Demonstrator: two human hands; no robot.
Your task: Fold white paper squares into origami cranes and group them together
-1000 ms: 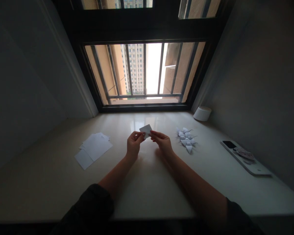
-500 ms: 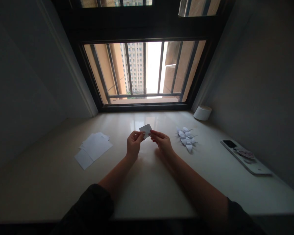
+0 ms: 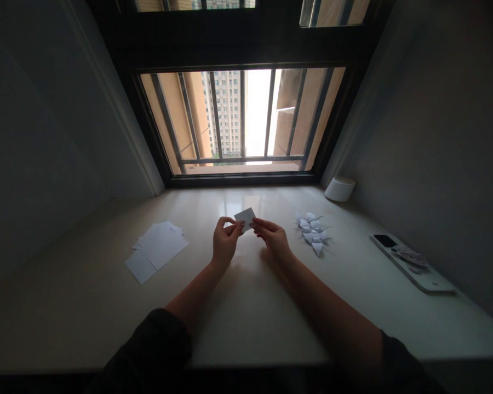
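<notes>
A small folded piece of paper point(image 3: 245, 215) is held up between my two hands, a little above the white sill and tilted. My left hand point(image 3: 225, 238) pinches its lower left edge between thumb and fingers. At the right corner, my right hand point(image 3: 272, 234) grips the same paper with thumb and fingertips. Several folded white paper cranes point(image 3: 312, 232) lie clustered to the right of my right hand. On the left, loose sheets of white paper point(image 3: 162, 246) lie overlapping in a pile. My fingertips partly hide the paper's lower edge.
A phone point(image 3: 413, 264) with a round grip on its back lies at the right by the wall. A white cylindrical object point(image 3: 339, 189) stands in the back right corner. Behind the sill point(image 3: 254, 306) is a dark-framed window point(image 3: 246, 179) with bars outside.
Hardly anything differs. My left index finger has bent and lifted slightly from the paper; the paper itself has shifted only a trace.
</notes>
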